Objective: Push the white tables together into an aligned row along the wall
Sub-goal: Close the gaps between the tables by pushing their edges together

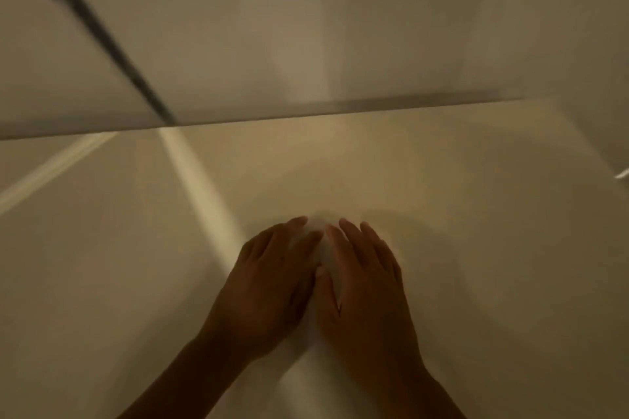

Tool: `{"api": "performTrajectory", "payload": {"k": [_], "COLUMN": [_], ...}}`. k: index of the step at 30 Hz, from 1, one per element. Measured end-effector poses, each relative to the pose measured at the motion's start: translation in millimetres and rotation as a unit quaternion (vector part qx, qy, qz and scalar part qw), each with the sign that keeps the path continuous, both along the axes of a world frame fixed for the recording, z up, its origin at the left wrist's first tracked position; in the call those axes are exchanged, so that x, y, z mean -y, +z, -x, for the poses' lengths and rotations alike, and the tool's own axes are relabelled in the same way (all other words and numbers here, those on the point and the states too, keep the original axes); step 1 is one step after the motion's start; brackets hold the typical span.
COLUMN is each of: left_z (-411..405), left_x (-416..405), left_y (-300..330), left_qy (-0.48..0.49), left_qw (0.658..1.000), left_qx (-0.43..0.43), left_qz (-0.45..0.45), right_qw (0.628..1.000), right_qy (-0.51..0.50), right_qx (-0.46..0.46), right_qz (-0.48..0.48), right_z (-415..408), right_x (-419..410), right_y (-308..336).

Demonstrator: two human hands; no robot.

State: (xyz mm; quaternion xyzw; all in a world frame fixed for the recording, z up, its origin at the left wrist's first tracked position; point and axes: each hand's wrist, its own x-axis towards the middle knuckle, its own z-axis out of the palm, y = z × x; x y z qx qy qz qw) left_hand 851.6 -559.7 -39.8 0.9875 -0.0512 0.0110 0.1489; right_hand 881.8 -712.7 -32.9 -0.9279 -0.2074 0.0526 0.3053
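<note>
A white table top (459, 201) fills the lower half of the blurred, dim head view. My left hand (269, 282) and my right hand (364, 286) lie flat on it side by side, palms down, fingers straight and pointing away from me, thumbs nearly touching. The table's far edge (340, 112) runs across the middle of the frame, close to the white wall (306, 27) behind it. A pale seam-like stripe (200, 187) crosses the surface just left of my hands; I cannot tell whether it is a joint between two tables or a light streak.
A dark diagonal line (102, 34) runs down the wall at the upper left to the table's far edge. Another pale stripe (51, 168) slants across the surface at the far left. The table's right end (599, 133) shows at the right edge.
</note>
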Motion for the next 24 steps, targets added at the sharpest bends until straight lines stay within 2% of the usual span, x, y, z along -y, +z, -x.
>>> {"api": "performTrajectory", "payload": {"k": [4, 8, 12, 16, 20, 24], "left_z": [97, 193, 285, 369, 433, 473], "left_x": [-53, -113, -177, -244, -299, -342], "left_y": [2, 7, 10, -1, -6, -11], "left_qy": [0.090, 0.139, 0.204, 0.265, 0.313, 0.319], "left_qw": [0.996, 0.990, 0.975, 0.960, 0.946, 0.946], "left_qx": [-0.010, -0.018, -0.053, -0.042, -0.048, -0.021], "left_qz": [-0.006, -0.024, -0.063, -0.078, -0.075, -0.060], "right_qw": [0.996, 0.987, 0.975, 0.964, 0.953, 0.938], "right_qy": [0.089, 0.157, 0.222, 0.262, 0.294, 0.335], "right_qx": [-0.018, -0.038, -0.008, 0.019, 0.028, 0.037], "right_qz": [0.017, 0.013, 0.027, 0.027, 0.064, 0.087], "right_z": [75, 155, 230, 293, 341, 374], "right_x": [-69, -134, -199, -264, -319, -368], "right_y": [-3, -5, -7, -7, -7, -12]}}
